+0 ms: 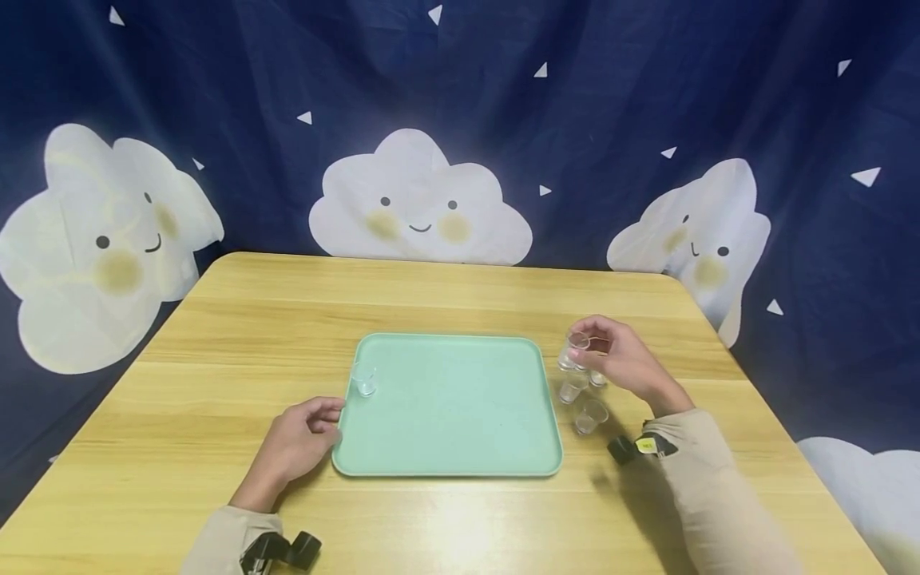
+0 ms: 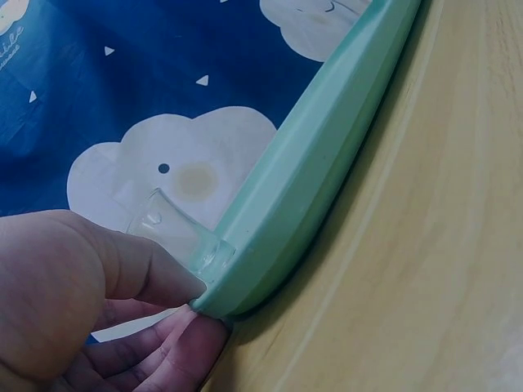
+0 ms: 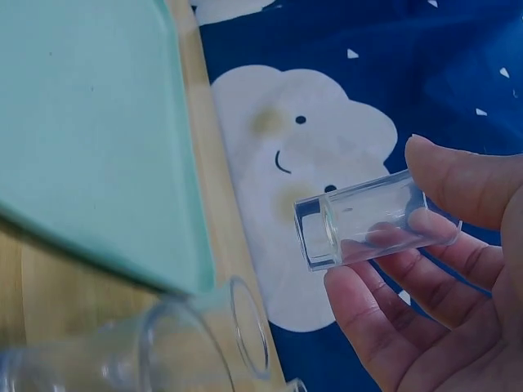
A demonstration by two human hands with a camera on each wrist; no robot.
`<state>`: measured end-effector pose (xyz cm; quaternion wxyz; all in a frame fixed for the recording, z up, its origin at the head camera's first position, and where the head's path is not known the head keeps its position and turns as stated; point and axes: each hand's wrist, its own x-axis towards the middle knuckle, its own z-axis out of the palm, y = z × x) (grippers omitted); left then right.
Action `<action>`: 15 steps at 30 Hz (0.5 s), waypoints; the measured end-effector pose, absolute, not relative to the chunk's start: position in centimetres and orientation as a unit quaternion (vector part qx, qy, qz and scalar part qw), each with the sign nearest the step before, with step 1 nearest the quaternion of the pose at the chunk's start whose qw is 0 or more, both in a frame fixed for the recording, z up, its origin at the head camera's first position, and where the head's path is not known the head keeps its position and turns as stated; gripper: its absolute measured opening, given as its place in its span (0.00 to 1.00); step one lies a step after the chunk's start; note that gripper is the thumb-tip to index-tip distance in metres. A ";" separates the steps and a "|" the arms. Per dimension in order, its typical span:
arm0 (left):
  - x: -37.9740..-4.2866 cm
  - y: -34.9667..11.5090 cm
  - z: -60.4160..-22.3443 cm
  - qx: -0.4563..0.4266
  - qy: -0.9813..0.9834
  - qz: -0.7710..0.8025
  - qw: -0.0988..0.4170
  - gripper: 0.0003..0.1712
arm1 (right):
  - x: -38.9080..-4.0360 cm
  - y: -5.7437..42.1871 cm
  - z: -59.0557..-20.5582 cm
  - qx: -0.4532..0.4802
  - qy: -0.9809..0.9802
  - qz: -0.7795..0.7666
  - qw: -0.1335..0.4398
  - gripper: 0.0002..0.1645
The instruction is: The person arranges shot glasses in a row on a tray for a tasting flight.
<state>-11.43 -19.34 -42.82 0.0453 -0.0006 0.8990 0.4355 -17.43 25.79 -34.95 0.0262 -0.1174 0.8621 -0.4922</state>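
A pale green rectangular tray [image 1: 446, 407] lies on the wooden table. My left hand [image 1: 298, 439] pinches its left rim, thumb above and fingers below in the left wrist view. Just inside that rim stands a small clear shot glass [image 1: 365, 383]. Beyond the tray's right side, my right hand [image 1: 628, 363] holds another clear shot glass [image 3: 372, 220] between thumb and fingers. Several more shot glasses stand on the table below and around it, among them a middle glass [image 1: 573, 389] and the nearest glass [image 1: 591, 418]. The hand partly hides the ones behind.
The wooden table [image 1: 467, 295] extends on all sides of the tray. Behind it hangs a dark blue cloth [image 1: 237, 72] printed with smiling white clouds and small white triangles. A black wrist device [image 1: 276, 551] sits on the left sleeve, and a similar device [image 1: 640, 447] on the right.
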 end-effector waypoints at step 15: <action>-11.4 -19.3 -42.8 -0.001 0.899 0.435 0.050 0.22 | -18.7 21.9 -35.1 -0.153 0.836 -0.524 0.046 0.18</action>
